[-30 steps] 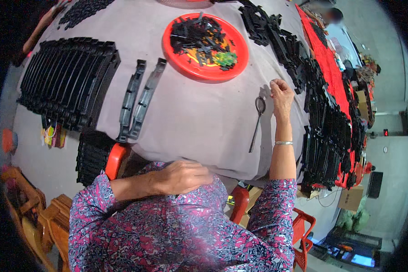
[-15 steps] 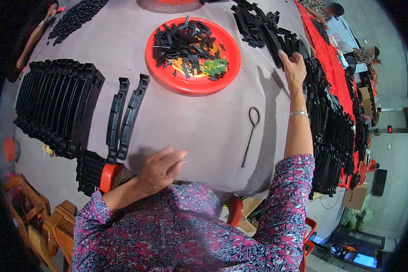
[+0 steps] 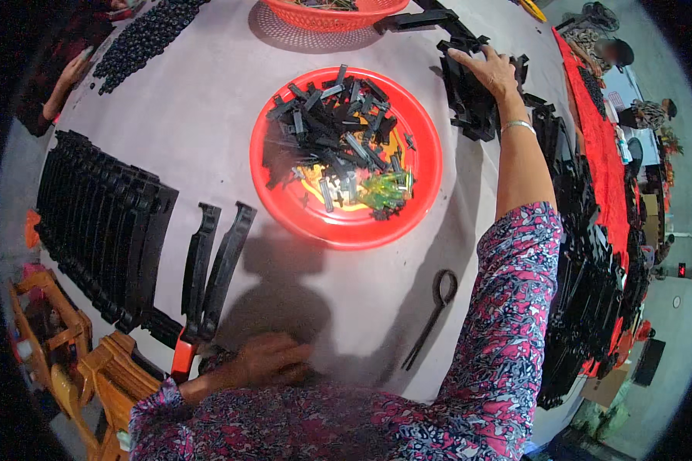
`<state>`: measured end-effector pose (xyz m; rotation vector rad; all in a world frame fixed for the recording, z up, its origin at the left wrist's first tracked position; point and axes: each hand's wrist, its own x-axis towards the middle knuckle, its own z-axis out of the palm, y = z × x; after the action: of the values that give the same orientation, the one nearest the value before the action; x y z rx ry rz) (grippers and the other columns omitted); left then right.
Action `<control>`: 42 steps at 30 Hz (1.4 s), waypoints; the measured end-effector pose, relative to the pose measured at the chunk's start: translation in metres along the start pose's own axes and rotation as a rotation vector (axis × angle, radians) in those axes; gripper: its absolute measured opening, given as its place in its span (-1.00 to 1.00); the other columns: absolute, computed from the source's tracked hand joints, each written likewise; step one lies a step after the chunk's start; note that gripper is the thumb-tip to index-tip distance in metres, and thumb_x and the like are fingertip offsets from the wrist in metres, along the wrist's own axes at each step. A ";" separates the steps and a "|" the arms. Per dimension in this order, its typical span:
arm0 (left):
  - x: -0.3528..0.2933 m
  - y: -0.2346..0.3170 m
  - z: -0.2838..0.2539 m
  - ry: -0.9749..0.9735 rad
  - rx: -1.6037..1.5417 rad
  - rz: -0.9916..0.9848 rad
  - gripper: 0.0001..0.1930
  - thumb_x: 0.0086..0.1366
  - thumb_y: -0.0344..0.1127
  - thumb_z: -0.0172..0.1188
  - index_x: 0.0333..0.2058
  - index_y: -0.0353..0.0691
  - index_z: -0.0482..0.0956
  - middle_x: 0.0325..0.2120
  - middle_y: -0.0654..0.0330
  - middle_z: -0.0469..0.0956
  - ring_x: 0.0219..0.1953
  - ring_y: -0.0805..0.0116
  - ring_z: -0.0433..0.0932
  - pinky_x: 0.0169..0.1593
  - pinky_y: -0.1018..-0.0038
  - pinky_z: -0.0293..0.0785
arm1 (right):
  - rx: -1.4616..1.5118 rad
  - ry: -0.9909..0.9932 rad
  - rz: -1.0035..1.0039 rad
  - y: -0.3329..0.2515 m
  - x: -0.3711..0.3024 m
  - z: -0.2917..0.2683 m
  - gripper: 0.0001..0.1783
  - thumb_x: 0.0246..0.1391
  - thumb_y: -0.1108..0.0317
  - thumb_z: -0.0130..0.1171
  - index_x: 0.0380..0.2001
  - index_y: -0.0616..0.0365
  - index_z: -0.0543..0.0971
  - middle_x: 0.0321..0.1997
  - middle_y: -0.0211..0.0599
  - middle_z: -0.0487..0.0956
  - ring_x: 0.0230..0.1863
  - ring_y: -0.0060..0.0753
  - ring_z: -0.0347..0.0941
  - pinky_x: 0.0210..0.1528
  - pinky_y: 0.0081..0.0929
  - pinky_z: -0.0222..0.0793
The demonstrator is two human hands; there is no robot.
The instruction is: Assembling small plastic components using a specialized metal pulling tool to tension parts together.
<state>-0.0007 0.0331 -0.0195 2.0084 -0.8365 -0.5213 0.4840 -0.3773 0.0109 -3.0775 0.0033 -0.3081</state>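
My right hand (image 3: 494,73) stretches far out over a heap of black plastic pieces (image 3: 469,107), thumb and fingers apart and touching the pieces at the top. No separate piece shows lifted in it. Near the table's close edge, my left hand (image 3: 273,359) hangs in shadow with loosely curled fingers; it looks closed, with nothing seen in it. Just left of it lie two long black notched strips (image 3: 227,265) side by side. A red plate (image 3: 327,232) between the hands bears many small black pieces and some green and yellow bits.
A metal rod with a looped end (image 3: 437,307) lies right of the plate. Tightly lined black strips (image 3: 100,230) stand at left. Beyond are a red mesh basket (image 3: 338,17) and small black beads (image 3: 142,46). Another person's arm (image 3: 69,81) rests at the far left; wooden chairs (image 3: 111,376) stand below.
My right hand has moved farther out over the black heap, its fingers spread wider. The view has shifted forward, so the plate and rod sit lower. My left hand is now in shadow.
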 end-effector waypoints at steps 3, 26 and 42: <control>-0.014 -0.002 0.004 -0.030 -0.052 -0.020 -0.52 0.07 -0.40 0.31 0.02 -0.20 0.48 -0.46 0.17 0.47 -0.36 0.13 0.53 -0.34 0.25 0.48 | 0.074 -0.152 0.090 -0.051 -0.008 -0.004 0.26 -0.39 -0.63 0.13 0.26 0.09 0.34 0.37 0.09 0.18 0.41 0.22 -0.01 0.34 0.21 -0.03; -0.003 -0.013 0.004 0.189 -0.097 0.174 -0.60 0.05 -0.44 0.33 -0.07 -0.18 0.55 -0.41 0.19 0.49 -0.36 0.24 0.56 -0.30 0.36 0.53 | -0.072 -0.128 -0.034 0.028 -0.275 -0.080 -0.32 -0.24 -0.07 0.31 -0.20 0.32 0.51 -0.16 0.06 0.44 -0.09 0.13 0.26 0.01 -0.08 0.29; 0.005 -0.023 -0.017 -0.119 -0.632 -0.063 -0.66 0.25 -0.43 0.21 0.01 -0.28 0.50 -0.17 0.09 0.50 -0.09 0.21 0.53 -0.01 0.36 0.46 | -0.038 0.311 -0.473 -0.062 -0.008 -0.039 -0.35 -0.08 0.19 0.32 0.09 0.13 0.37 0.05 -0.05 0.49 0.07 0.06 0.40 0.09 -0.12 0.36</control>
<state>0.0219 0.0476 -0.0307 1.4340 -0.5801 -0.8301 0.4685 -0.3170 0.0510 -2.9904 -0.7166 -0.8073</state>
